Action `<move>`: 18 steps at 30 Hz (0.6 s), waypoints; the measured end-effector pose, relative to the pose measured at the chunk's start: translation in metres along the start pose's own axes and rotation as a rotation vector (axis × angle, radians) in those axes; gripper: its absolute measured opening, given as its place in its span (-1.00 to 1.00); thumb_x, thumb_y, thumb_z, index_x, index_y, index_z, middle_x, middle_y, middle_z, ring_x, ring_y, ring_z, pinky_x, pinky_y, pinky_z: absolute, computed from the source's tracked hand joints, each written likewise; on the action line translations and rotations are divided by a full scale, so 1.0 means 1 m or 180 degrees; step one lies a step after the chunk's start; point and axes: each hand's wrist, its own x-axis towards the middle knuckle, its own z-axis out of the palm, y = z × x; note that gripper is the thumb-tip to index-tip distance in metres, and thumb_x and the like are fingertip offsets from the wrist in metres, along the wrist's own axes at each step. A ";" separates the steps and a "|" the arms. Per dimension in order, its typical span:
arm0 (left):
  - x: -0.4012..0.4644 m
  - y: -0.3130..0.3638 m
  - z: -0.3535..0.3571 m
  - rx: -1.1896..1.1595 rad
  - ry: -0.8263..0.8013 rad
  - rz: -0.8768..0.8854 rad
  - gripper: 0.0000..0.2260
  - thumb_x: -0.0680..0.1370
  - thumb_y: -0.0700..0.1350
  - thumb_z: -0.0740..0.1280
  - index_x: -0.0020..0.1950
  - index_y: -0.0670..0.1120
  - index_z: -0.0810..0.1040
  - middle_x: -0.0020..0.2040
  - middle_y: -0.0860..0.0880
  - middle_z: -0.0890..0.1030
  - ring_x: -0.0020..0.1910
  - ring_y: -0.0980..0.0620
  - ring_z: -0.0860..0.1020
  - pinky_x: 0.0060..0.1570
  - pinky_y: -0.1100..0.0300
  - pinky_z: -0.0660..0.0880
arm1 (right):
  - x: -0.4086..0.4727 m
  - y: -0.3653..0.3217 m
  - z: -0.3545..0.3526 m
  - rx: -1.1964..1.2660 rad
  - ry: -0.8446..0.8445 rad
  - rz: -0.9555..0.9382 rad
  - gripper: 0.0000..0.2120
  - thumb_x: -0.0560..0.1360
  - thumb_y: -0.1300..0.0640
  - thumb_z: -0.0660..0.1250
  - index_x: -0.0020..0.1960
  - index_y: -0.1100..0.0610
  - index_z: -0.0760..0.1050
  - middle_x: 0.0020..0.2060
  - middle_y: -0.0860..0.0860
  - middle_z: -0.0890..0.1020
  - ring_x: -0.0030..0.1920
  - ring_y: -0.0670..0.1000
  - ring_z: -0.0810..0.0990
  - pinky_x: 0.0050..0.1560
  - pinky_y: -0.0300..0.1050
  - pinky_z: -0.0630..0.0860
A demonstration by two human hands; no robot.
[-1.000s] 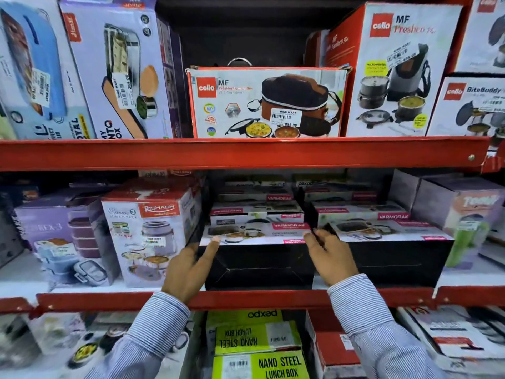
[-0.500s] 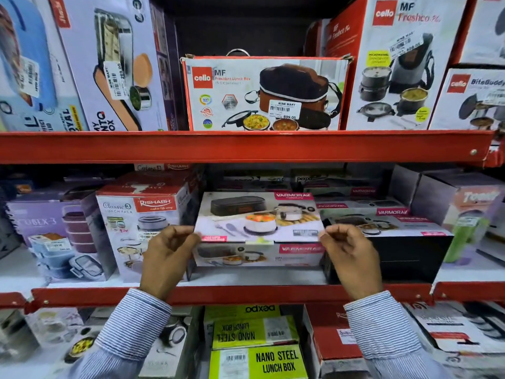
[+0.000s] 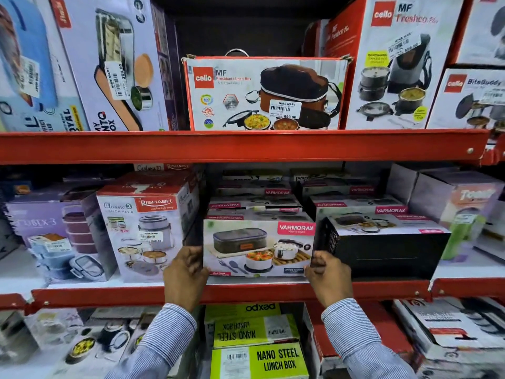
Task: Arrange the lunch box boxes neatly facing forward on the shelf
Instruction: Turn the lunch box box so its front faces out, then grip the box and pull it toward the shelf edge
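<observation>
The Varmora box (image 3: 258,248) stands at the front edge of the middle shelf (image 3: 246,292), its printed picture face turned outward. The left hand (image 3: 185,273) clamps its left end and the right hand (image 3: 328,277) its right end, fingers curled round the lower corners. To finish well, I judge the box should be seated flat with its face flush along the shelf's front edge, then released evenly. Just right of it, the black-faced box (image 3: 382,253) shows a plain dark side forward and likely needs turning. Every carton is closed, so contents are hidden; the print suggests a bag, steel containers and cutlery.
</observation>
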 end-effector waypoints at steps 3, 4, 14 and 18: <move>0.000 -0.003 0.003 0.0348 0.0148 0.0050 -0.69 0.34 -0.39 0.45 -0.01 -0.12 0.52 -0.12 -0.11 0.70 -0.17 -0.01 0.67 -0.05 0.16 0.59 | -0.004 0.002 0.002 0.0053 -0.0068 0.0036 -0.71 0.39 0.23 0.43 0.11 0.16 0.58 -0.06 0.05 0.70 -0.18 -0.05 0.68 -0.03 -0.10 0.63; 0.000 -0.003 0.003 0.0462 0.0179 0.0064 -0.71 0.33 -0.38 0.46 -0.04 -0.13 0.52 -0.17 -0.11 0.69 -0.21 -0.01 0.65 -0.11 0.21 0.54 | -0.003 0.003 0.003 0.0060 -0.0070 0.0029 -0.73 0.39 0.24 0.42 0.09 0.15 0.59 -0.07 0.04 0.71 -0.18 -0.06 0.68 -0.03 -0.07 0.64; -0.011 -0.001 -0.014 0.0805 0.0096 0.0393 -0.70 0.33 -0.30 0.52 0.02 -0.16 0.58 -0.08 -0.11 0.71 -0.15 -0.04 0.67 0.01 0.06 0.61 | -0.016 0.001 -0.016 -0.0006 0.0090 -0.0040 -0.70 0.39 0.22 0.41 0.12 0.15 0.60 -0.03 0.04 0.72 -0.06 -0.04 0.68 0.08 -0.14 0.59; -0.034 0.026 -0.011 0.0989 0.0483 0.1043 -0.78 0.36 -0.24 0.52 -0.04 -0.11 0.61 -0.16 -0.09 0.73 -0.21 -0.03 0.67 -0.06 0.11 0.57 | -0.030 0.006 -0.051 0.0069 0.0454 -0.0189 -0.79 0.38 0.22 0.44 0.01 0.06 0.63 -0.16 -0.10 0.69 -0.23 -0.26 0.62 -0.24 -0.55 0.45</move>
